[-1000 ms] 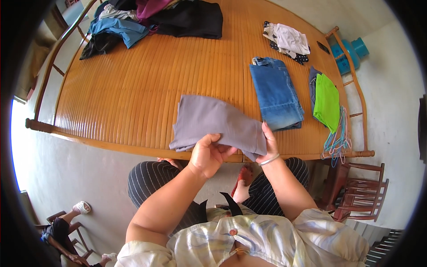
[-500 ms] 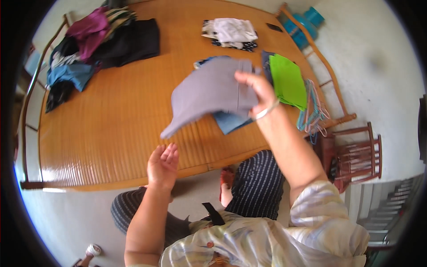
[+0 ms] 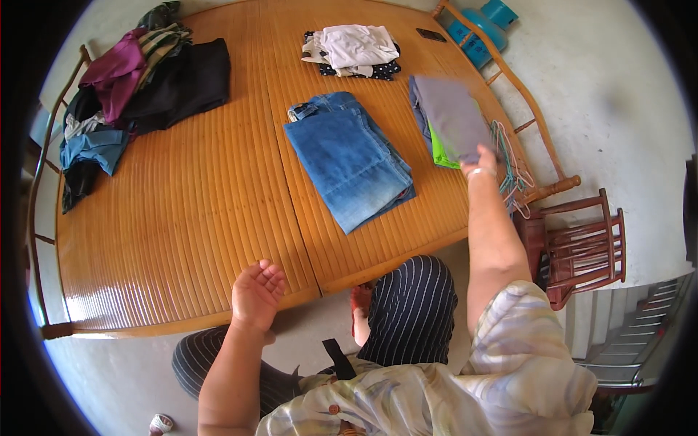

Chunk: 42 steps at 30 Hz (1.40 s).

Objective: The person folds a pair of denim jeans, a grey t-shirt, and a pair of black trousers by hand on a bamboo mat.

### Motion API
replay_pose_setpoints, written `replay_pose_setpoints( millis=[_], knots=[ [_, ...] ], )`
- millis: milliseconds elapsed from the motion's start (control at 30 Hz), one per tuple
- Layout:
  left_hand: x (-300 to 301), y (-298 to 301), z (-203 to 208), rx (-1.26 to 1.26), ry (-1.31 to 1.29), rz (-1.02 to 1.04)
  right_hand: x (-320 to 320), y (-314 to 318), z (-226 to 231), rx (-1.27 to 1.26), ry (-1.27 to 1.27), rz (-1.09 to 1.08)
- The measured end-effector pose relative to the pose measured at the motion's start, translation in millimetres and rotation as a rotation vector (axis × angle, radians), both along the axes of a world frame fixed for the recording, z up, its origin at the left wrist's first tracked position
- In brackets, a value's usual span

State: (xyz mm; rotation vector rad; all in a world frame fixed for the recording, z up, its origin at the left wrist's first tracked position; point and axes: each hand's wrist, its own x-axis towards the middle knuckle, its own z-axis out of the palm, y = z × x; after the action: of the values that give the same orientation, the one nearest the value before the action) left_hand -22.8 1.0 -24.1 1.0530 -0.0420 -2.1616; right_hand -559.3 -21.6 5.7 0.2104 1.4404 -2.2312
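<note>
My right hand point(image 3: 480, 161) grips the near edge of a folded grey garment point(image 3: 452, 112), blurred by motion. The garment lies over a folded bright green garment point(image 3: 439, 149), and only a strip of the green shows at its side. A dark folded piece peeks out at the far left edge of that pile. My left hand point(image 3: 257, 294) is held palm up near the front edge of the bamboo-slat bed point(image 3: 182, 240), fingers loosely curled and nothing in them. Between the hands lies a pile of folded blue jeans point(image 3: 342, 160).
Heaped unfolded clothes point(image 3: 116, 87) lie at the far left. A stack of white and polka-dot clothes point(image 3: 356, 47) and a dark phone point(image 3: 431, 35) sit at the back. Hangers point(image 3: 512, 167) hang by the right rail, beside a reddish-brown wooden chair point(image 3: 582, 247) and a blue gas cylinder point(image 3: 483, 33).
My right hand has carried the grey garment from above the jeans rightward onto the green one, uncovering the jeans. My left hand stays low and empty, slightly nearer to me.
</note>
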Motion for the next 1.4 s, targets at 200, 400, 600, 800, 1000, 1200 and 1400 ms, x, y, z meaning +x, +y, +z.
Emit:
replay_pose_setpoints(
  millis=[200,400,600,800,1000,1200,1400],
  knots=[
    [-3.8,-0.3,1.0,0.03,-0.038,-0.058,4.9,0.1,-31.6,-0.029,-0.154,-0.094],
    [-17.8,-2.6,11.3,0.011,-0.127,-0.158,5.9,-2.6,-23.7,-0.071,-0.157,-0.056],
    [-19.6,-9.1,22.3,-0.038,-0.081,-0.188,2.2,-10.6,-10.7,-0.018,-0.238,-0.061],
    [-20.3,-12.5,16.8,-0.07,-0.087,-0.235,-51.4,-60.5,87.7,-0.065,0.138,0.239],
    [-22.9,-11.5,22.4,-0.067,-0.146,-0.203,14.3,-56.9,207.3,-0.173,0.368,0.298],
    [-20.3,-10.3,14.2,-0.073,-0.165,-0.241,24.3,-89.8,210.5,-0.204,0.123,0.397],
    [-15.9,-11.2,8.4,-0.098,-0.173,-0.226,6.6,-101.0,212.7,-0.25,0.301,0.238]
  ],
)
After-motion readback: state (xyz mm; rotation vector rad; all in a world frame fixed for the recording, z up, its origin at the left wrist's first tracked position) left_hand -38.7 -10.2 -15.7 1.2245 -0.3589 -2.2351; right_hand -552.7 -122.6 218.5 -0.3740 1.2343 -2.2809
